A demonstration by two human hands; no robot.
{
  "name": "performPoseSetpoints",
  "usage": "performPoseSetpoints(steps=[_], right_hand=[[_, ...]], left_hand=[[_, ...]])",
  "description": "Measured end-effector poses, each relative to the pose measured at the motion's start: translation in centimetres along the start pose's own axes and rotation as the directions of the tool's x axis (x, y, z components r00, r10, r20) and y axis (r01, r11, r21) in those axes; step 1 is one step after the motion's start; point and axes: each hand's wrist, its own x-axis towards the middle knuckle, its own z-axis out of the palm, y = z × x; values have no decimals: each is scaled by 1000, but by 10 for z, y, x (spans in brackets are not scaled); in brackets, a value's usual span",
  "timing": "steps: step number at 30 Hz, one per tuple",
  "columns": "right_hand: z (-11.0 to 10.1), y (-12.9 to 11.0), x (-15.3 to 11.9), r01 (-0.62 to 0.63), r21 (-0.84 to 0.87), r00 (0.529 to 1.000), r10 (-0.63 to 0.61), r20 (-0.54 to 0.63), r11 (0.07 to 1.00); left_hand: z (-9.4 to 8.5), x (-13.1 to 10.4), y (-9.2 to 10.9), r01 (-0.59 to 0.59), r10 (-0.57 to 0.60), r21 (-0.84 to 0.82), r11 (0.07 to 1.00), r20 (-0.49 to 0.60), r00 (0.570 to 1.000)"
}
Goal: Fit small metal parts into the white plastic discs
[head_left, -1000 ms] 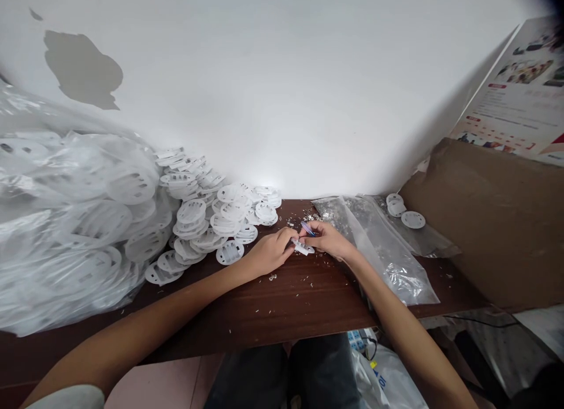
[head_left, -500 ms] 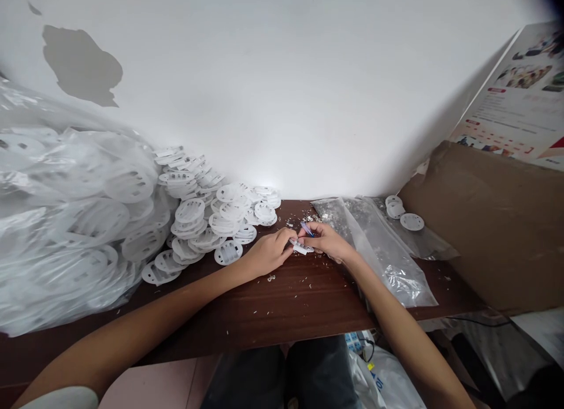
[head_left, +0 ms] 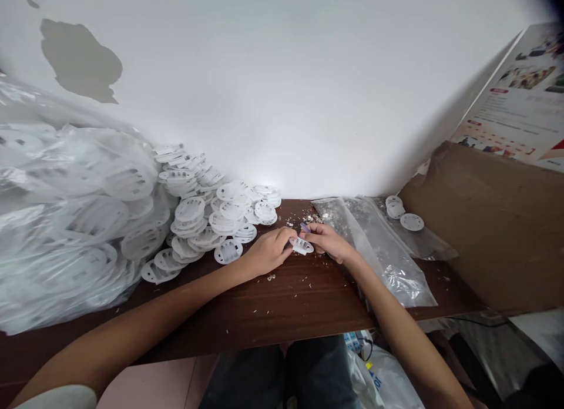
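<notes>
Just above the tabletop, my left hand point(head_left: 274, 248) is closed on the left edge of a round white plastic disc point(head_left: 302, 246) with slots in it. From the right, my right hand point(head_left: 326, 241) grips a small purple tool point(head_left: 305, 227) with a slim handle, held at the disc's upper right edge. The tool's tip is hidden by the fingers, so its kind cannot be made out. Small metal-looking bits point(head_left: 313, 218) lie scattered on the table just beyond the hands.
A heap of slotted white discs point(head_left: 190, 210) is piled on the left, beside a large clear bag point(head_left: 79, 221) full of them. To the right lie a plastic bag of small parts point(head_left: 374, 238), a few discs point(head_left: 412, 222) and a cardboard box point(head_left: 489, 221). The brown table point(head_left: 282, 306) meets a white wall.
My right hand and the purple tool have shifted slightly, the tool standing less far out of the fingers. More of the disc's slotted face shows. My left hand has stayed in place.
</notes>
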Motion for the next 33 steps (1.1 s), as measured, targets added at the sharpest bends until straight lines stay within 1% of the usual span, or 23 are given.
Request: performPoseSetpoints(steps=[3,6,10,14,17,20,23,27,30,33], right_hand=[[0,1,0,-9,6,1000,9,23,1000],[0,3,1,-24,42,1000,23,19,999],[1,5,2,-28,37,1000,28,10,999],[2,6,3,-35,28,999,35,-18,999],[3,5,3,-26,17,999,27,-25,1000],[3,4,3,-21,25,999,21,-28,999],[3,6,3,-19,39,999,20,-39,999],[1,10,5,-18,85,999,23,-50,996],[0,10,6,-24,112,999,30,-45,993],[1,8,5,-31,100,998,36,-43,995]], left_hand=[[-1,1,2,-18,19,29,999,-36,999],[-3,3,4,-17,21,91,996,-48,999],[-2,3,4,-7,13,163,987,-31,999],[0,2,2,-54,56,214,975,-2,998],[0,2,1,-84,82,197,977,22,996],[0,3,1,-89,85,152,984,36,996],[-2,4,2,-80,77,103,991,34,996],[-4,4,4,-100,98,55,993,39,994],[-3,3,4,-98,97,60,993,18,995],[-2,3,3,-103,104,91,990,-4,995]])
